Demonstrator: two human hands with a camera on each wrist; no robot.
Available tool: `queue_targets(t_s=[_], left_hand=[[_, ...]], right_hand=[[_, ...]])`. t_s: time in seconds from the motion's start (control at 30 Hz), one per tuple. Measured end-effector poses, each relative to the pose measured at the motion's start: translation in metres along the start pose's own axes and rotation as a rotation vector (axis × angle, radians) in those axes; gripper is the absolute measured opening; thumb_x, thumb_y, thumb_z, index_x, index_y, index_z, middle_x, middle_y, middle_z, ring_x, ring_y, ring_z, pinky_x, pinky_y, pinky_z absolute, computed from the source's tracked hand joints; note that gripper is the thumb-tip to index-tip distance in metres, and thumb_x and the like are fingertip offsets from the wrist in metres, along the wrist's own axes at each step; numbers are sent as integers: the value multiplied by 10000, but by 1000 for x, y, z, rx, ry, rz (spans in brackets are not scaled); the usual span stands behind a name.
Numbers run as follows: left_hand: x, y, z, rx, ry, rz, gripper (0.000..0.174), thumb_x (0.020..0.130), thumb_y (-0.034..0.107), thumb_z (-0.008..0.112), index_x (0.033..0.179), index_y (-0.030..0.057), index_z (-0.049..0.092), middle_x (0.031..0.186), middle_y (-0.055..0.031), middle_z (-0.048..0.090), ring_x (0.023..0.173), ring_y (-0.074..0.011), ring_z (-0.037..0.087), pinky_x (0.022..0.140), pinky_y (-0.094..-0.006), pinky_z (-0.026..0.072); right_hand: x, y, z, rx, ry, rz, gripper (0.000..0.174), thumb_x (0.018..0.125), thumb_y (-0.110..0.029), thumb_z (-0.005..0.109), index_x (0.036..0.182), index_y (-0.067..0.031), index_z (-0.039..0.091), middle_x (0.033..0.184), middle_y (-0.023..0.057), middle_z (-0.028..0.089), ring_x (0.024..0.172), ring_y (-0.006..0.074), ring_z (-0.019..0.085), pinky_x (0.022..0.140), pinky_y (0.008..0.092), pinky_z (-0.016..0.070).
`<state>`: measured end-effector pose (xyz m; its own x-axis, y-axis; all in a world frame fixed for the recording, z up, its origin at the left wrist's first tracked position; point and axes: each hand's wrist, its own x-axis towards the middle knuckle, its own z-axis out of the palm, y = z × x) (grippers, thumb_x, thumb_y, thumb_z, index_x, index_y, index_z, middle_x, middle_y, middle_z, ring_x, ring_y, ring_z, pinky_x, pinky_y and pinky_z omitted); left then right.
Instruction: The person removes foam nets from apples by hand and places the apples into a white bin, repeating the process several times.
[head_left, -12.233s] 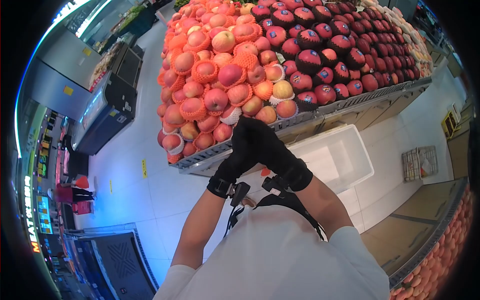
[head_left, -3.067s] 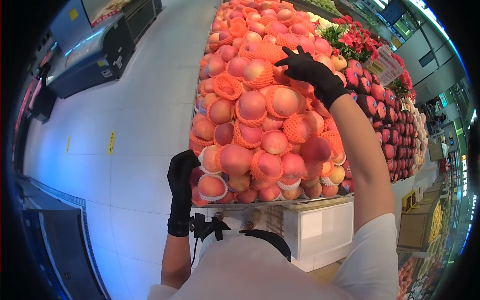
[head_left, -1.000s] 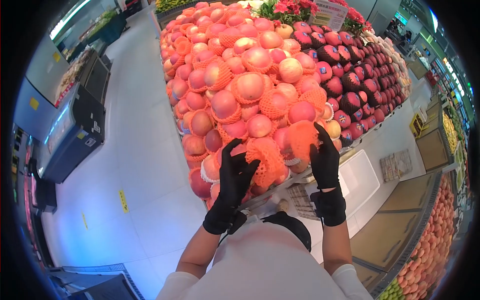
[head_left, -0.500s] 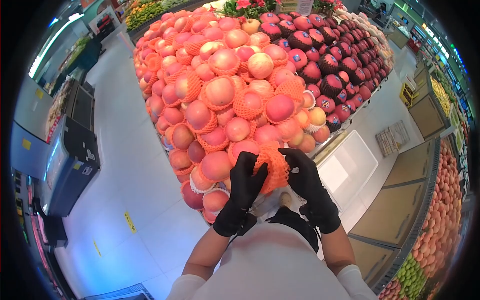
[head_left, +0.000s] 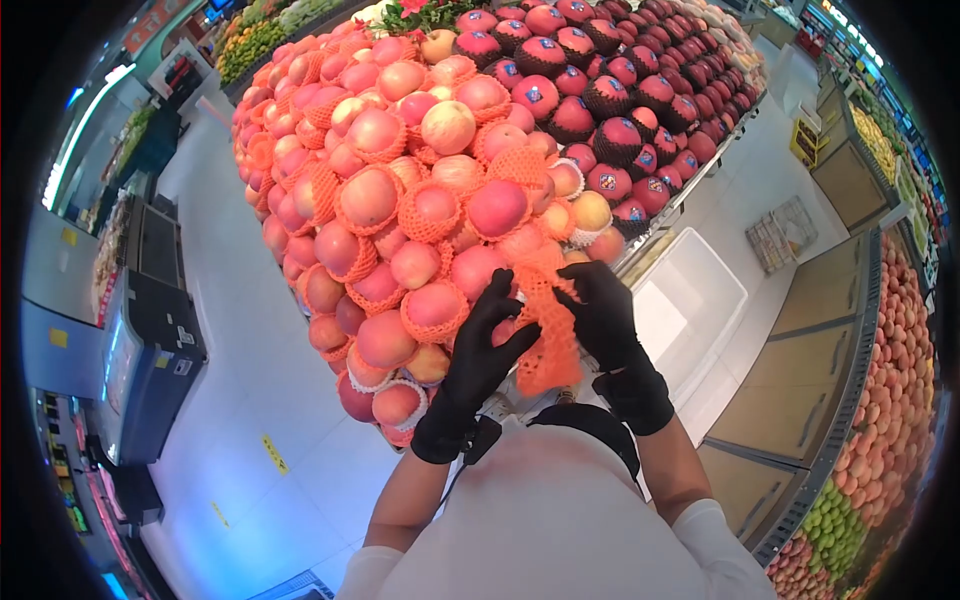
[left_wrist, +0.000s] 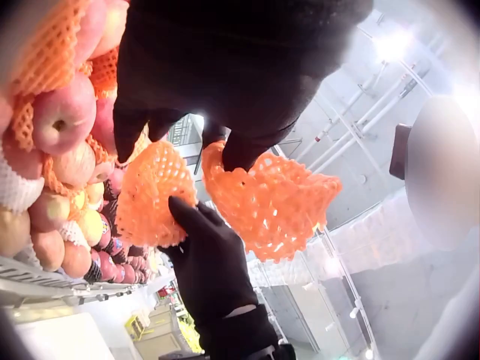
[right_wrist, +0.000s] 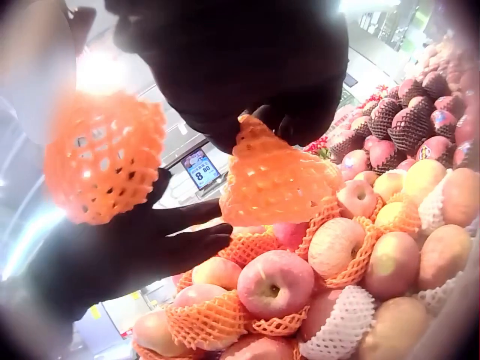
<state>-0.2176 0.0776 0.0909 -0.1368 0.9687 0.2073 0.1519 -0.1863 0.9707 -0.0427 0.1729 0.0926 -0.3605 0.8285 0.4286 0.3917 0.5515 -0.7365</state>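
Both hands wear black gloves, in front of a heap of apples (head_left: 368, 198). My left hand (head_left: 480, 350) pinches an orange foam net (left_wrist: 266, 199), its wide end spread out in the left wrist view. My right hand (head_left: 610, 325) holds another orange foam net (right_wrist: 274, 184) by its narrow top between thumb and fingers. In the head view the nets (head_left: 545, 340) overlap between the hands, so their edges are hard to separate. No apple shows inside either net.
Dark red apples (head_left: 610, 180) in black nets lie on the stand's right part. A white bin (head_left: 690, 300) stands on the floor beside the stand, with a crate (head_left: 780, 235) farther right. More fruit (head_left: 875, 400) fills a stand at the right edge.
From one second ago the hands have come closer together, and the orange netting now hangs longer between them. The heap has shifted left in the head view.
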Motion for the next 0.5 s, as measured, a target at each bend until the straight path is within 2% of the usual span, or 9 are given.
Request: queue_targets(t_s=[0.03, 0.13, 0.17, 0.27, 0.3, 0.37, 0.4, 0.47, 0.5], left_hand=[[3, -7, 12, -10, 85, -70, 311, 832, 58, 756, 1078, -25, 586, 1321, -173, 570, 1273, -211, 514, 1047, -327, 421], [15, -21, 21, -98, 141, -161, 273, 830, 61, 757, 1035, -18, 596, 1038, -125, 652, 989, -159, 612, 877, -298, 495], [19, -23, 26, 19, 221, -88, 220, 823, 64, 755, 952, -9, 591, 796, -57, 604, 757, -112, 567, 713, -289, 493], [23, -19, 34, 238, 185, -163, 209, 786, 48, 764, 853, 19, 569, 767, -27, 576, 735, -116, 548, 683, -281, 463], [25, -22, 41, 296, 210, -88, 251, 768, 85, 786, 811, 35, 543, 695, -23, 528, 664, -123, 512, 622, -297, 444], [28, -25, 55, 379, 188, -84, 251, 770, 90, 783, 810, 36, 541, 697, -30, 529, 660, -129, 512, 620, -299, 445], [31, -26, 61, 420, 181, -75, 250, 771, 92, 781, 810, 36, 540, 698, -33, 529, 657, -132, 512, 618, -301, 446], [34, -34, 72, 403, 121, -46, 241, 786, 83, 758, 829, 37, 525, 720, -52, 548, 662, -141, 530, 624, -303, 456], [36, -38, 77, 379, 82, -44, 236, 795, 78, 746, 842, 38, 519, 740, -64, 563, 677, -148, 547, 633, -303, 460]], right_hand=[[-2, 1, -3, 64, -53, -36, 230, 785, -47, 735, 998, -56, 650, 901, 95, 637, 756, 244, 651, 675, 323, 520], [-1, 4, -15, 123, -116, 17, 254, 770, -33, 742, 1003, -60, 645, 906, 91, 637, 763, 234, 649, 686, 320, 522], [0, 8, -19, 193, -135, 92, 260, 768, -42, 748, 1005, -60, 643, 901, 92, 637, 774, 218, 648, 699, 316, 522], [-4, 31, -38, 256, -180, 151, 253, 799, -83, 753, 1026, -53, 647, 910, 85, 646, 792, 185, 647, 708, 309, 522], [-9, 41, -41, 289, -189, 216, 245, 815, -105, 747, 1033, -50, 649, 919, 84, 651, 798, 180, 646, 712, 309, 523], [-15, 53, -39, 358, -200, 338, 239, 849, -150, 736, 1048, -46, 654, 937, 81, 660, 810, 170, 644, 722, 308, 523], [-16, 53, -39, 500, -244, 468, 262, 883, -197, 711, 1084, -39, 652, 976, 76, 671, 829, 166, 642, 753, 314, 525], [-22, 49, -41, 695, -192, 442, 309, 884, -243, 710, 1105, -36, 644, 991, 105, 680, 868, 220, 665, 796, 336, 531], [-23, 48, -48, 566, -215, 368, 348, 887, -231, 710, 1152, -21, 625, 1026, 110, 678, 914, 203, 656, 830, 333, 525]])
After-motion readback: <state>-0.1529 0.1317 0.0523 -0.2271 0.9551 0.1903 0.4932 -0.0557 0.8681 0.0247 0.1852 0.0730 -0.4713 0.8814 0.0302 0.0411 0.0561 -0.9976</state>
